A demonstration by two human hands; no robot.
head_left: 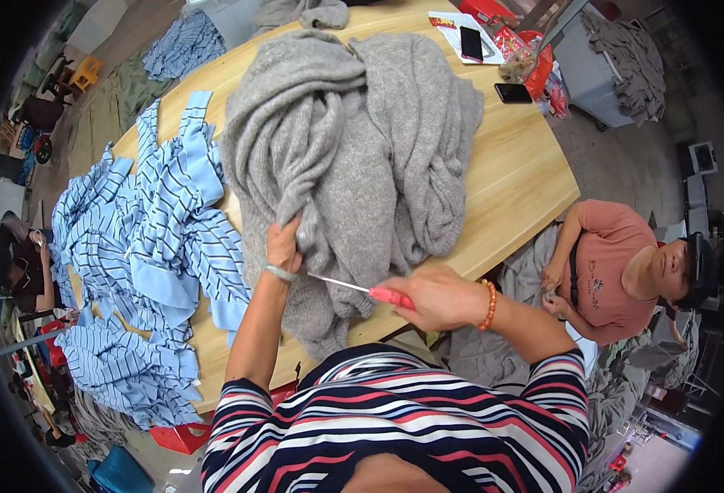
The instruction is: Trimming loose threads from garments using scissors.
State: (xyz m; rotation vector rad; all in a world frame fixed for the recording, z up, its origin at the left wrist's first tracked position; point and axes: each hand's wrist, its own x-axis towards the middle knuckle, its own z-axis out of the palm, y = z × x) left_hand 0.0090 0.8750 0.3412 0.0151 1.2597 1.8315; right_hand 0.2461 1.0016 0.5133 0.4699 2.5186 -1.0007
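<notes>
A heap of grey knitwear lies in front of me on the wooden table. My left hand is closed on a gathered fold of the grey knit, near the heap's front left side. In my right hand is a red-handled tool with a thin metal shaft. The shaft points left toward my left hand, and its tip lies against the grey knit just beside that hand. Whether the tip has a hook is too small to tell.
Blue striped garments cover the table's left side. Two phones, one black, and a red plastic bag lie at the far right. A co-worker in a pink shirt sits at the right, hands on grey knit. A red stool stands low left.
</notes>
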